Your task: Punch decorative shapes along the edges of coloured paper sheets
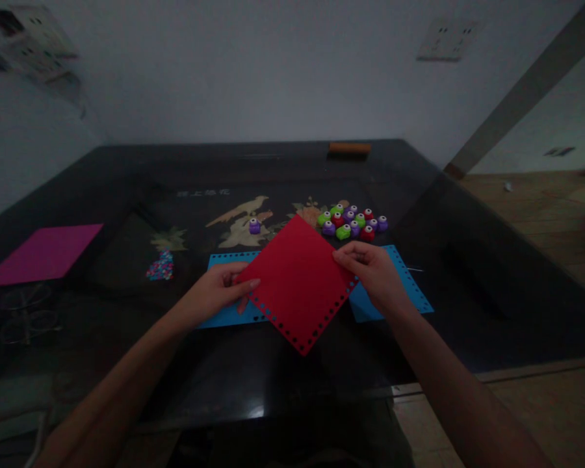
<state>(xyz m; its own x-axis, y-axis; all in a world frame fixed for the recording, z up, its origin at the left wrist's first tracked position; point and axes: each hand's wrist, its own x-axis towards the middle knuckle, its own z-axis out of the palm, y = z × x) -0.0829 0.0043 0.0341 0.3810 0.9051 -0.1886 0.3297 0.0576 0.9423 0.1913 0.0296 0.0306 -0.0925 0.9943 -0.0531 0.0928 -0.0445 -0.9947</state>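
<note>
A red sheet of paper is held up between both hands, turned so one corner points toward me. Small punched holes run along its two near edges. My left hand pinches the left corner between thumb and fingers. Near the right corner, my right hand grips the upper right edge. Behind and below the red sheet lie a blue sheet on the left and a blue sheet on the right, both with punched edges. The red paper hides the area between them.
Several small purple, green and red craft punches cluster behind the sheet; one purple punch stands apart. Punched paper bits are piled at left, near a magenta sheet. A brown roll lies at the dark table's back edge.
</note>
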